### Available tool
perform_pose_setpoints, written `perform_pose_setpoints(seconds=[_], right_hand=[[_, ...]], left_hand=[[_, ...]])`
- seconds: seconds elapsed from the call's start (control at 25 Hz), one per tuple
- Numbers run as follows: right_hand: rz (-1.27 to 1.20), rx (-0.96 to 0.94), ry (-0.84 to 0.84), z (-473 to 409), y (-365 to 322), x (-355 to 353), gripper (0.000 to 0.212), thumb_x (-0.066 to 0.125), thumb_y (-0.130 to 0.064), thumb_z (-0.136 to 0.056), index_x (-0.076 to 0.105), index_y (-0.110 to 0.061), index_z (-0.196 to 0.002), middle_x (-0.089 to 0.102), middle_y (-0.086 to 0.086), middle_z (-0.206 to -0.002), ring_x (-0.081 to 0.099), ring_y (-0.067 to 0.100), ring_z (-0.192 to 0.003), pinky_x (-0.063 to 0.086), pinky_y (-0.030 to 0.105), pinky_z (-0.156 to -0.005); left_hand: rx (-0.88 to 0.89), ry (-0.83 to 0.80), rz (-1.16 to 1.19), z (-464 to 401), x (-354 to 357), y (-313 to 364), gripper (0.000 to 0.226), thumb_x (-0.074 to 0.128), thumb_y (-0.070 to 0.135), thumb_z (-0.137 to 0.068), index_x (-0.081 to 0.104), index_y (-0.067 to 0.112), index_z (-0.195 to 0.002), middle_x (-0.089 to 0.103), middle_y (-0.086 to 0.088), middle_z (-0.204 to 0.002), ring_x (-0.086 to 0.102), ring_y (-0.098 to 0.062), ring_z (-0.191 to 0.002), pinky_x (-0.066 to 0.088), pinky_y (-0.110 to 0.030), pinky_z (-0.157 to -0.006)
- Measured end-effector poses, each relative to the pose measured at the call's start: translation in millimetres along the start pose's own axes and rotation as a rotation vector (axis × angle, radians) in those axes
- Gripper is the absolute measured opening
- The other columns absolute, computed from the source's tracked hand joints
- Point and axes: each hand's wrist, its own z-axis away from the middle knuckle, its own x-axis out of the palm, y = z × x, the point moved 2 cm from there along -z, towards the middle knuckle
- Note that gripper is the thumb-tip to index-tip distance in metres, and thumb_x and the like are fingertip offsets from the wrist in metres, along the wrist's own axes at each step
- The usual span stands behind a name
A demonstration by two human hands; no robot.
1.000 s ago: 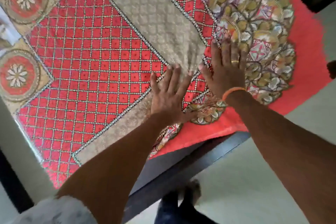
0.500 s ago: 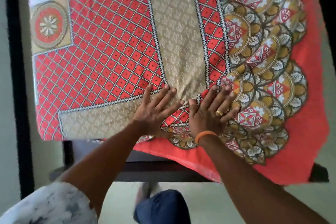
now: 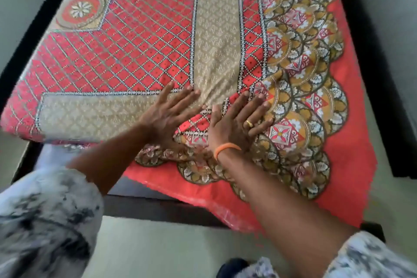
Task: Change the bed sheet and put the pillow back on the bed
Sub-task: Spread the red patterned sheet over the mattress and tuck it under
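Pressed flat on the red patterned bed sheet (image 3: 140,52), fingers straight and spread: left hand (image 3: 168,117) and right hand (image 3: 237,124), side by side near the foot edge of the bed (image 3: 158,207). No grip closed on cloth; palms only bearing down. Spread over the mattress, with the right corner draped past the dark frame toward the floor (image 3: 158,250). Orange band (image 3: 226,149) at the right wrist, ring (image 3: 249,123) on one finger. No pillow in view.

Likely trouble: bunched folds under and between the palms, apt to set into creases if pushed forward rather than outward. Uneven overhang too, long at the right corner, short at the left, liable to drag the sheet askew.

Against half a second ago: hands on much the same spot, fingers similarly fanned; head shifted, with more of the far sheet and both sleeves (image 3: 45,221) now showing.
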Motion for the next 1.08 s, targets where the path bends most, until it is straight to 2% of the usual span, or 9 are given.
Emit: perform_pose_setpoints(seconds=[0.08, 0.24, 0.36, 0.44, 0.56, 0.68, 0.8, 0.92, 1.08], right_hand=[[0.036, -0.077, 0.018, 6.0, 6.2, -8.0, 0.082, 0.024, -0.061, -0.096, 0.003, -0.009, -0.156, -0.006, 0.028, -0.159, -0.012, 0.045, -0.147, -0.009, 0.068, -0.111], [0.301, -0.56, 0.009, 33.5, 50.7, -17.4, 0.075, 0.03, -0.058, -0.098, 0.013, -0.015, -0.156, 0.007, 0.026, -0.16, 0.006, 0.043, -0.148, -0.004, 0.069, -0.112], [0.435, -0.827, 0.124, 30.9, 107.8, -33.0, 0.077, 0.064, -0.026, -0.091, 0.022, -0.016, -0.155, 0.017, 0.021, -0.16, 0.019, 0.039, -0.147, 0.011, 0.06, -0.118], [0.392, -0.718, 0.235, 22.0, 149.1, -52.8, 0.078, 0.073, -0.016, -0.082, 0.036, -0.02, -0.15, 0.026, 0.022, -0.155, 0.028, 0.04, -0.142, 0.02, 0.06, -0.115], [0.241, -0.407, 0.315, 12.6, 201.9, -80.0, 0.08, 0.078, -0.045, -0.076, 0.042, -0.021, -0.143, 0.03, 0.02, -0.147, 0.037, 0.041, -0.133, 0.033, 0.061, -0.104], [0.258, -0.427, 0.313, -1.6, 213.7, -92.3, 0.082, 0.084, -0.048, -0.065, 0.048, -0.022, -0.134, 0.042, 0.018, -0.135, 0.044, 0.04, -0.118, 0.039, 0.061, -0.094], [0.274, -0.451, 0.324, -7.3, 215.0, -94.5, 0.071, 0.086, -0.046, -0.06, 0.058, -0.025, -0.122, 0.051, 0.013, -0.123, 0.046, 0.035, -0.104, 0.036, 0.054, -0.091], [0.258, -0.512, 0.332, -17.5, 222.3, -93.7, 0.053, 0.074, -0.049, -0.072, 0.058, -0.03, -0.119, 0.048, 0.005, -0.115, 0.044, 0.03, -0.095, 0.032, 0.046, -0.084], [0.177, -0.589, 0.247, -27.4, 225.4, -100.8, 0.046, 0.079, -0.043, -0.071, 0.067, -0.03, -0.113, 0.056, 0.002, -0.105, 0.05, 0.03, -0.091, 0.035, 0.046, -0.079]], left_hand=[[-0.017, -0.015, 0.001, 2.0, -4.3, 0.2, 0.123, 0.038, 0.097, -0.064, 0.01, 0.022, -0.157, 0.007, -0.018, -0.163, 0.008, -0.036, -0.15, 0.008, -0.066, -0.116], [-0.028, -0.005, 0.01, 7.7, -9.9, -1.8, 0.119, 0.03, 0.097, -0.067, 0.009, 0.023, -0.158, 0.007, -0.016, -0.164, 0.006, -0.033, -0.15, 0.005, -0.062, -0.118], [-0.12, 0.029, 0.11, 13.3, -20.2, 15.4, 0.116, 0.026, 0.097, -0.069, 0.014, 0.023, -0.158, 0.014, -0.017, -0.162, 0.015, -0.035, -0.149, 0.006, -0.06, -0.119], [-0.273, 0.062, 0.298, 7.0, -34.7, 52.2, 0.111, 0.022, 0.094, -0.075, 0.017, 0.02, -0.157, 0.017, -0.015, -0.162, 0.018, -0.036, -0.149, 0.011, -0.059, -0.119], [-0.443, 0.037, 0.336, -23.1, -48.8, 130.2, 0.096, 0.037, 0.081, -0.083, 0.017, 0.023, -0.156, 0.009, -0.014, -0.164, 0.007, -0.034, -0.151, 0.007, -0.061, -0.118], [-0.592, 0.175, 0.356, -53.4, -56.3, 177.5, 0.084, 0.048, 0.063, -0.084, 0.03, 0.019, -0.153, 0.021, -0.022, -0.159, 0.013, -0.042, -0.149, 0.005, -0.065, -0.116], [-0.446, 0.329, 0.374, -72.3, -59.0, 199.1, 0.07, 0.062, 0.046, -0.087, 0.039, 0.019, -0.147, 0.038, -0.014, -0.153, 0.028, -0.039, -0.144, 0.02, -0.062, -0.115], [-0.43, 0.372, 0.384, -89.1, -68.0, 200.5, 0.051, 0.076, 0.026, -0.081, 0.061, 0.017, -0.129, 0.055, -0.007, -0.139, 0.048, -0.034, -0.128, 0.037, -0.055, -0.102], [-0.44, 0.302, 0.363, -92.2, -71.4, 205.3, 0.044, 0.063, 0.021, -0.084, 0.062, 0.014, -0.128, 0.055, -0.007, -0.139, 0.052, -0.031, -0.126, 0.038, -0.059, -0.102]])
